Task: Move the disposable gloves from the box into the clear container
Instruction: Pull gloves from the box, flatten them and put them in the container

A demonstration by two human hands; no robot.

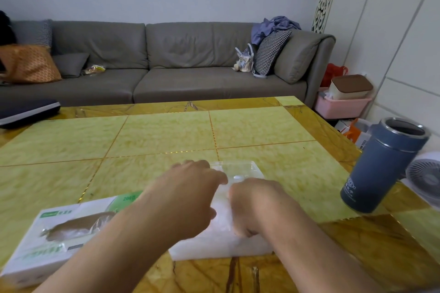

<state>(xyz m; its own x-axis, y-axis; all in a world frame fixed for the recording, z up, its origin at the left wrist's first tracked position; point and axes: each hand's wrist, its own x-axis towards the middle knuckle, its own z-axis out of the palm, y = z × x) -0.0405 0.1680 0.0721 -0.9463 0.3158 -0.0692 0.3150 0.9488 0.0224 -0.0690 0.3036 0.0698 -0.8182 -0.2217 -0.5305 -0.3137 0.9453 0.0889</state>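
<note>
The disposable gloves (222, 242) lie as a pale, translucent stack in the clear container (238, 169), which sits on the near middle of the table (166, 135); the container's far rim and corner show bare beyond my hands, and the stack fills the near part down to the table's brown border. The box (59, 231) lies flat just to the left of the container, its oval window uppermost; through that window I cannot tell whether any gloves remain inside. I judge the step in hand to be the seating of the stack: the gloves are already out of the box and are being pressed and tidied into the container. The next move, as I read it, calls for pushing the stack flat and square so that nothing overhangs the rim. My left hand (190, 195) lies over the far left of the stack, fingers bent downward onto it; whether they pinch the film or only press it I cannot tell, as the frame is blurred. My right hand (252, 207) is curled, knuckles up, fingers tucked down on the stack, seemingly gripping it. A blue flask (381, 164) stands well apart, at the table's right edge.
</note>
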